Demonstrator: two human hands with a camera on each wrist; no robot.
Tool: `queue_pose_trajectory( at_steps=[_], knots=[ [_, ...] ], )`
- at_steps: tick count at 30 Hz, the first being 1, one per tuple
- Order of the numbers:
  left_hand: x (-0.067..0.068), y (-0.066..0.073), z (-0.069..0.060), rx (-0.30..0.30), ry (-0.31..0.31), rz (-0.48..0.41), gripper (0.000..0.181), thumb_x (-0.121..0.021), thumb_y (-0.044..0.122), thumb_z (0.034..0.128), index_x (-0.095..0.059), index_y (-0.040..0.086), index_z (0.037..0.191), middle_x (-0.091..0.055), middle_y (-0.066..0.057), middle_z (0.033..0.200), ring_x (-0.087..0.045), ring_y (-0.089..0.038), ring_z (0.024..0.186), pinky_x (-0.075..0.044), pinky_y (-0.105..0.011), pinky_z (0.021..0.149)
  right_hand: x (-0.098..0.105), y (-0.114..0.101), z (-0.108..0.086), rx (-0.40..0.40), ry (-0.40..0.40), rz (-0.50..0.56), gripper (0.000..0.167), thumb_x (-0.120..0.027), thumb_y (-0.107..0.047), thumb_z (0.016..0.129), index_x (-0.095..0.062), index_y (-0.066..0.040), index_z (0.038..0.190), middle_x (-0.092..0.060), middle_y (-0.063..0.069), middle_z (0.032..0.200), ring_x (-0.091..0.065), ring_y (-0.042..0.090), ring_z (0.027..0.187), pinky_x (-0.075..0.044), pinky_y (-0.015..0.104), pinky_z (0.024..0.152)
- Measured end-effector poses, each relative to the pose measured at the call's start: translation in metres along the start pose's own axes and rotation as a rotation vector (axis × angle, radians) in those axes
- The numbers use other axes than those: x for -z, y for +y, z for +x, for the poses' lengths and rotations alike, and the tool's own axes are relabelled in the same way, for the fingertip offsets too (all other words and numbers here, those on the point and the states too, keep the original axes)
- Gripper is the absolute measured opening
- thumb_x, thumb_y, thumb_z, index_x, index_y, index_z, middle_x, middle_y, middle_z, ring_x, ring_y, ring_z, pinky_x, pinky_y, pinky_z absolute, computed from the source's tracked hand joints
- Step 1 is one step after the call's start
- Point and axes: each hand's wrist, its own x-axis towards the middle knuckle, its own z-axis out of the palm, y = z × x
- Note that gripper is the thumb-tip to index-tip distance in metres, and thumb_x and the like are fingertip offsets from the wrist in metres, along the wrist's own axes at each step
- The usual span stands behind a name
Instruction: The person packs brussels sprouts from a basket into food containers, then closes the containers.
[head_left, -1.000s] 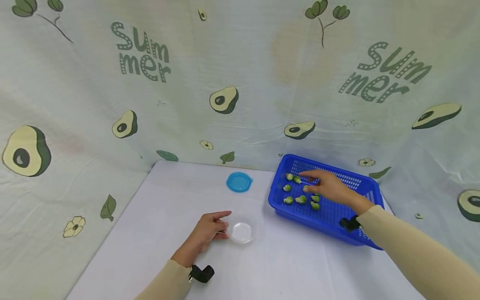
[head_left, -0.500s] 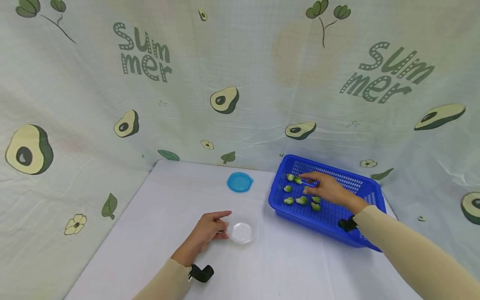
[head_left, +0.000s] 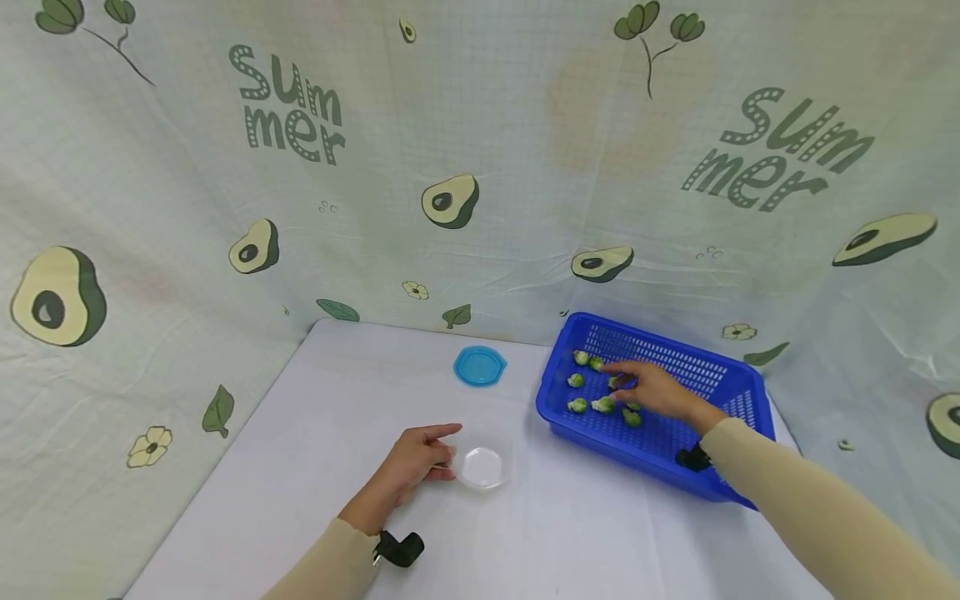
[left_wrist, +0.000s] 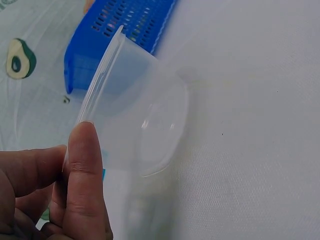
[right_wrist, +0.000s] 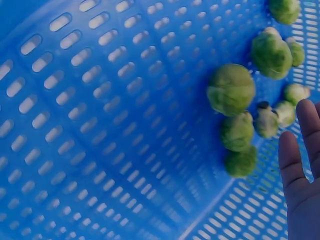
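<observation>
My left hand (head_left: 416, 467) pinches the rim of a clear plastic tub (head_left: 482, 468) on the white table. In the left wrist view the thumb lies on the outside of the tub (left_wrist: 145, 110), which shows nothing inside. Over the blue basket (head_left: 675, 358) reaches my right hand (head_left: 656, 390), thumb and fingers apart, just above several Brussels sprouts (head_left: 602, 405). The right wrist view has its extended fingers (right_wrist: 291, 157) beside the sprouts (right_wrist: 231, 90), with no sprout seen in their grasp. Part of the sprouts is hidden under that hand in the head view.
A light-blue lid (head_left: 480, 367) lies flat on the table (head_left: 360, 392), behind the tub and left of the basket. Behind the table hangs a cloth (head_left: 510, 125) printed with avocados. A black wrist camera (head_left: 400, 550) sits on the left wrist.
My right hand has shifted slightly toward the basket's near side, over the nearer sprouts. The left hand and the tub have stayed in place.
</observation>
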Motion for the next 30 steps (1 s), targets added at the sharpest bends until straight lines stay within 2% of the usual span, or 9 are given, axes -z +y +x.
queue_pose_trajectory(
  at_steps=[7, 14, 17, 23, 30],
  knots=[
    [-0.001, -0.001, -0.002, 0.002, -0.004, -0.001, 0.051, -0.068, -0.003, 0.0941, -0.063, 0.002, 0.145, -0.058, -0.008, 0.09, -0.06, -0.018, 0.076, -0.067, -0.031, 0.072, -0.011, 0.01, 0.0, -0.013, -0.001, 0.002, 0.055, -0.077, -0.011, 0.096, -0.058, 0.004, 0.146, -0.062, 0.03, 0.141, -0.064, 0.045, 0.124, -0.06, 0.05, 0.099],
    [0.001, 0.0, 0.0, 0.013, 0.006, 0.0, 0.051, -0.067, -0.003, 0.094, -0.064, 0.004, 0.145, -0.057, -0.008, 0.09, -0.061, -0.018, 0.076, -0.067, -0.03, 0.072, -0.016, 0.015, 0.005, 0.004, -0.026, 0.031, 0.058, -0.079, -0.013, 0.094, -0.058, 0.007, 0.145, -0.064, 0.029, 0.138, -0.065, 0.043, 0.122, -0.058, 0.054, 0.103],
    [0.001, -0.001, 0.001, 0.01, 0.005, 0.004, 0.051, -0.067, -0.003, 0.0938, -0.065, 0.005, 0.144, -0.057, -0.009, 0.09, -0.062, -0.018, 0.076, -0.067, -0.031, 0.072, -0.017, 0.015, 0.007, 0.015, -0.044, 0.034, 0.059, -0.08, -0.013, 0.093, -0.058, 0.008, 0.144, -0.066, 0.028, 0.136, -0.066, 0.043, 0.12, -0.059, 0.051, 0.101],
    [0.001, -0.002, 0.002, 0.008, -0.003, 0.002, 0.051, -0.067, -0.003, 0.0939, -0.065, 0.005, 0.144, -0.058, -0.009, 0.09, -0.062, -0.018, 0.076, -0.067, -0.031, 0.072, -0.018, 0.017, 0.011, 0.023, -0.062, 0.009, 0.056, -0.081, -0.012, 0.092, -0.061, 0.006, 0.142, -0.07, 0.024, 0.129, -0.069, 0.036, 0.114, -0.06, 0.034, 0.093],
    [0.002, -0.002, 0.002, 0.007, -0.016, -0.009, 0.052, -0.067, -0.003, 0.0943, -0.063, 0.003, 0.146, -0.058, -0.009, 0.09, -0.063, -0.017, 0.076, -0.067, -0.031, 0.073, -0.019, 0.019, 0.013, 0.042, -0.042, -0.016, 0.051, -0.08, -0.008, 0.092, -0.064, 0.007, 0.138, -0.073, 0.021, 0.119, -0.069, 0.033, 0.109, -0.06, 0.033, 0.091]
  ],
)
